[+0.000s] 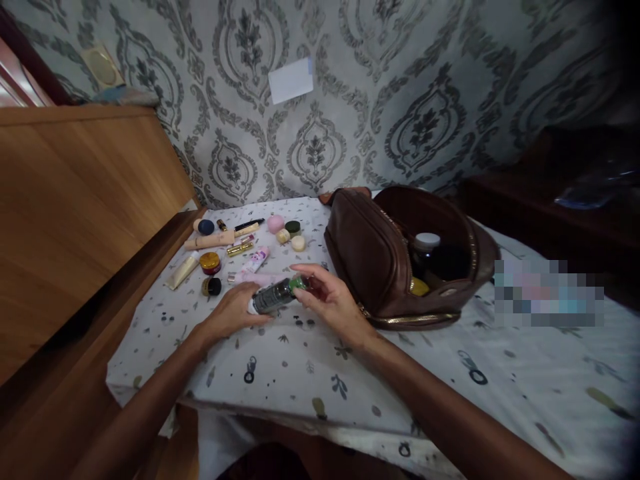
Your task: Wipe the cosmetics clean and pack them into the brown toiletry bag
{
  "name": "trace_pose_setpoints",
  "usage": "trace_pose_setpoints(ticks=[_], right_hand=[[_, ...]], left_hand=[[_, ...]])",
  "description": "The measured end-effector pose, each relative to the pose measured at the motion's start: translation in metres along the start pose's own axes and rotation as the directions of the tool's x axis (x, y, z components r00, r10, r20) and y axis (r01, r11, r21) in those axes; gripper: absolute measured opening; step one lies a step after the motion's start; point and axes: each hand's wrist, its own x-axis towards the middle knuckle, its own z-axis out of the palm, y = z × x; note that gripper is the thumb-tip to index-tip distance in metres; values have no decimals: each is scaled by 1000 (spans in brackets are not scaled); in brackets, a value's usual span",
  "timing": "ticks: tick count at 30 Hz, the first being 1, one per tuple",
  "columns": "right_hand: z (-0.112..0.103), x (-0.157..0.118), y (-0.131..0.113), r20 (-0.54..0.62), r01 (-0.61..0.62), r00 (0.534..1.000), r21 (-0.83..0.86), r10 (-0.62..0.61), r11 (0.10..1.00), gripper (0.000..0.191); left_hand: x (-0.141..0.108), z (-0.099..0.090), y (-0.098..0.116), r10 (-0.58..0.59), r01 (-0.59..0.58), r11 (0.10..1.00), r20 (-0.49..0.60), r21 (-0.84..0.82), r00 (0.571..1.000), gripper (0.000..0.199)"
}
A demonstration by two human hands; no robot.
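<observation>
- Head view, progress: the bottle (274,297) is out of the bag (367,253) and in hand, neither set down nor stowed; its handling looks to be midway.
- The bag stands unzipped right of the counter's (280,373) middle, toward the far edge. A white-lidded jar (427,241) and something yellow (419,287) are inside; the rest is too dark to tell.
- Small cosmetics lie loose toward the far left corner, among them a cream tube (182,272), a gold-lidded pot (211,263), a gold lipstick (240,249) and a pink sponge (275,224).
- Pose: both forearms reach in over the near edge, converging on the bottle, held tilted over the counter between the cosmetics and the bag.
- The left hand (235,308) is wrapped about the bottle's white end.
- The right hand (330,300) grips the green end between thumb and fingers, its wrist just beside the bag.
</observation>
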Motion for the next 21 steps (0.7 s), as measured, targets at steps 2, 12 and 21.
trace_pose_setpoints(ticks=[2, 12, 21], right_hand=[[-1, 0, 0, 1, 23, 1000, -1, -23, 1000, 27], [8, -6, 1, -95, -42, 995, -128, 30, 991, 34], [9, 0, 15, -187, -184, 969, -105, 162, 977, 47]], left_hand=[[-3, -2, 3, 8, -8, 1000, 5, -13, 1000, 40], [13, 15, 79, 145, -98, 977, -252, 189, 957, 30], [-3, 6, 22, -38, 46, 992, -70, 119, 997, 38]])
